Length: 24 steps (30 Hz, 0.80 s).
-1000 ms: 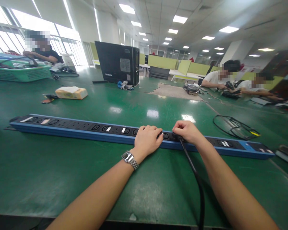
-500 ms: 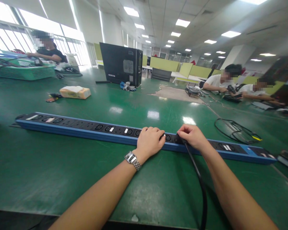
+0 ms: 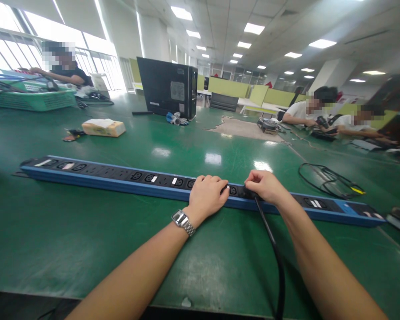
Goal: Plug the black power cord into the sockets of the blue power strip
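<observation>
A long blue and black power strip [image 3: 100, 181] lies across the green table in front of me, its row of sockets facing up. Around its middle my left hand [image 3: 208, 194] is wrapped, fingers over the far edge. My right hand [image 3: 266, 186] pinches a black plug [image 3: 250, 192] at a socket just to the right. The fingers partly hide the plug, so how deep it sits I cannot tell. From it a thick black cord [image 3: 276, 246] hangs toward the table's near edge.
Beyond the strip are a tissue pack [image 3: 104, 128], a black computer case [image 3: 165, 89], gloves [image 3: 177, 118] and a green basket [image 3: 36, 101]. A coiled cable [image 3: 330, 180] lies at right. One person sits at far left, two at far right.
Both hands keep their places on the strip and plug. The right hand's knuckles have risen slightly, and the camera view has shifted a little.
</observation>
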Each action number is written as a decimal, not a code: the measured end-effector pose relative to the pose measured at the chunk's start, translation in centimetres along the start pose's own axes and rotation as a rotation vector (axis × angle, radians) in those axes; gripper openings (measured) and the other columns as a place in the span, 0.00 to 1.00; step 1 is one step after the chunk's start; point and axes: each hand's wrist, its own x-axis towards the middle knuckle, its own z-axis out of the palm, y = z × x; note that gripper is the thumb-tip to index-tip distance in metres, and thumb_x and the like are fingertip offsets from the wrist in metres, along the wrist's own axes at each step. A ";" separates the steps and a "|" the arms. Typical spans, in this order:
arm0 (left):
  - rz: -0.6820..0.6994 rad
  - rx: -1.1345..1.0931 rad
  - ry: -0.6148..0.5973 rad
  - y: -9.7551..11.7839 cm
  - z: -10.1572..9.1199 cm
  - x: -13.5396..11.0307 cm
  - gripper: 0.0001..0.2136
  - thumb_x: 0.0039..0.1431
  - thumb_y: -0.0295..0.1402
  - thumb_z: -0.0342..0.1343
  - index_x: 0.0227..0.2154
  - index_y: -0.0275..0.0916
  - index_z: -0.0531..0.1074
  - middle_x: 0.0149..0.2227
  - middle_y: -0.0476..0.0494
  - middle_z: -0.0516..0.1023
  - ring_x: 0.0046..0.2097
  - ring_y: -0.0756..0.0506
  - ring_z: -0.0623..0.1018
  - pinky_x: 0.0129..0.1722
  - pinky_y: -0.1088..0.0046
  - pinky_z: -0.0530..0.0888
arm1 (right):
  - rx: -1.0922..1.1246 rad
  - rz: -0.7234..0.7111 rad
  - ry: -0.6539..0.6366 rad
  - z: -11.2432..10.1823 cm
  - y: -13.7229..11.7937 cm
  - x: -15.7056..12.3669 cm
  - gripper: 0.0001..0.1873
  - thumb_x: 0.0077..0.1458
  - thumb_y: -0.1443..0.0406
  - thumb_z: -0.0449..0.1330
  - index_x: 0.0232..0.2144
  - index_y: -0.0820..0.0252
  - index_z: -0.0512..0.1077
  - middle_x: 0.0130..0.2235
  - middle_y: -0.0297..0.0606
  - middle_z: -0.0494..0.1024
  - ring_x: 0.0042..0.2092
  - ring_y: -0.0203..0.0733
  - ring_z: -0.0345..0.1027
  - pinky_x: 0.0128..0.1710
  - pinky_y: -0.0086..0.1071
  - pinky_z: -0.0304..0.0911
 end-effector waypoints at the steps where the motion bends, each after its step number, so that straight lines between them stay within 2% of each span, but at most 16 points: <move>1: 0.002 0.000 0.003 0.0 0.0 0.0 0.15 0.64 0.40 0.45 0.44 0.44 0.74 0.42 0.45 0.78 0.44 0.44 0.73 0.46 0.63 0.63 | -0.001 -0.004 0.001 0.0 0.0 0.0 0.06 0.40 0.62 0.57 0.19 0.59 0.67 0.17 0.28 0.66 0.21 0.31 0.56 0.21 0.26 0.49; 6: 0.001 -0.006 -0.012 0.0 -0.1 0.0 0.15 0.65 0.40 0.44 0.45 0.44 0.74 0.43 0.45 0.78 0.45 0.44 0.73 0.47 0.63 0.63 | -0.047 0.002 0.023 0.0 -0.3 0.0 0.07 0.39 0.62 0.57 0.18 0.59 0.67 0.17 0.28 0.66 0.21 0.31 0.55 0.21 0.26 0.49; 11: -0.008 0.000 -0.014 0.0 -0.1 0.0 0.15 0.64 0.40 0.45 0.45 0.44 0.74 0.43 0.45 0.78 0.45 0.44 0.73 0.48 0.63 0.63 | -0.085 -0.022 0.027 0.1 -0.3 0.2 0.08 0.40 0.60 0.57 0.20 0.59 0.69 0.17 0.28 0.64 0.21 0.31 0.54 0.21 0.26 0.48; 18: 0.001 0.008 -0.005 0.0 -0.1 -0.1 0.15 0.65 0.40 0.45 0.44 0.44 0.74 0.42 0.45 0.78 0.45 0.44 0.73 0.47 0.63 0.63 | -0.210 -0.018 0.061 1.2 -1.6 0.2 0.07 0.39 0.61 0.58 0.17 0.59 0.67 0.17 0.29 0.65 0.22 0.32 0.55 0.22 0.27 0.47; 24: 0.005 -0.019 -0.017 0.0 -0.3 -0.1 0.15 0.65 0.40 0.44 0.45 0.43 0.74 0.43 0.45 0.78 0.46 0.44 0.73 0.48 0.63 0.63 | -0.010 0.041 -0.032 1.0 -0.2 0.2 0.08 0.39 0.60 0.56 0.19 0.59 0.67 0.17 0.28 0.64 0.22 0.32 0.54 0.22 0.27 0.49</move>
